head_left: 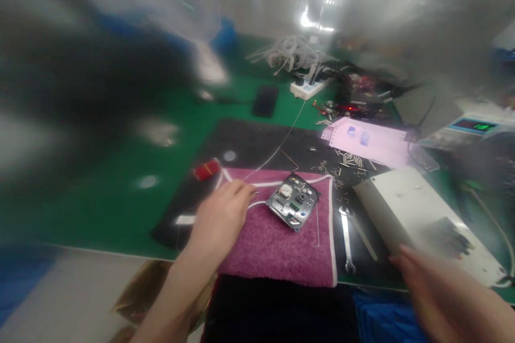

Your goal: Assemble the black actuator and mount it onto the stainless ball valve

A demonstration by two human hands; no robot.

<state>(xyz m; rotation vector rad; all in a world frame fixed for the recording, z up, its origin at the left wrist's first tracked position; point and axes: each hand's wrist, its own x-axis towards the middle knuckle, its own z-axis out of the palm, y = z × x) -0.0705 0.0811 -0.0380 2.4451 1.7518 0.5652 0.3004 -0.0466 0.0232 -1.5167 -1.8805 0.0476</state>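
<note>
On the purple towel lies a square device with a metal frame, a white round part, a dark round part and a green board. A white cable runs from its left side. Just left of it is my left hand, fingers pinched together, with a small thin tip poking out; what it holds cannot be made out. My right hand is smeared by motion beside the white metal box, so its fingers are unclear. A bent hex key rests at the towel's right side.
A double-ended wrench lies right of the towel. Several small metal pins are scattered near pink papers. Further back stand a white power strip and coiled white cables. A red bundle lies left.
</note>
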